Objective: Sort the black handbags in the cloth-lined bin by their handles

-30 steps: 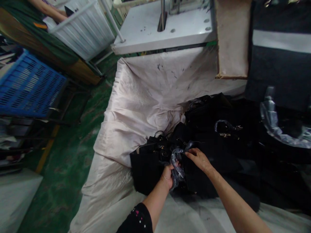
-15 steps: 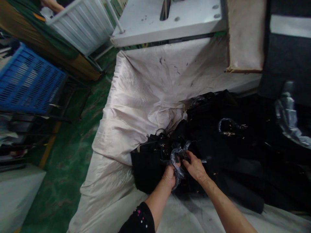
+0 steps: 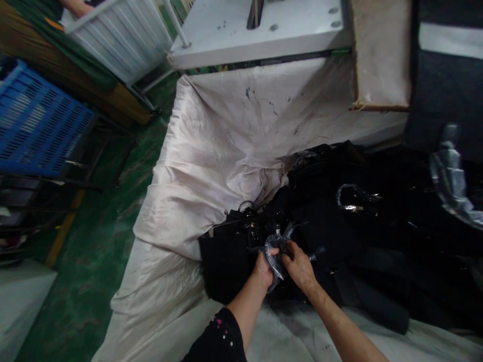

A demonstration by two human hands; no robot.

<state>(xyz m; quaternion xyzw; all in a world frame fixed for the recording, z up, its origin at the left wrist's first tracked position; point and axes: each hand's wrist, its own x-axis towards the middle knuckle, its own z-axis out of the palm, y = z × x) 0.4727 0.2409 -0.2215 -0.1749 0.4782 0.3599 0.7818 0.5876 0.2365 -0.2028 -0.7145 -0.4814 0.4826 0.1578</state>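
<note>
1. Clenching a twist of clear plastic (image 3: 273, 253), the left hand (image 3: 263, 270) is curling tightly around its lower bunch.
2. Grasping the same plastic from the other side, the right hand (image 3: 300, 266) is pinching it between bent fingers, though how firmly is hard to tell against the black.
3. Sitting just above a black handbag (image 3: 230, 264), the plastic is lying at the near end of a heap of handbags (image 3: 339, 236), all resting on a creased cloth sheet (image 3: 222, 156).
4. Judging by its folds, the plastic is proving light, soft and slippery, so the gathered bunch is offering the surest hold. The bag is looking stiffer and heavier, and its glossy handle (image 3: 247, 205) is looking like the best place to take it.
</note>
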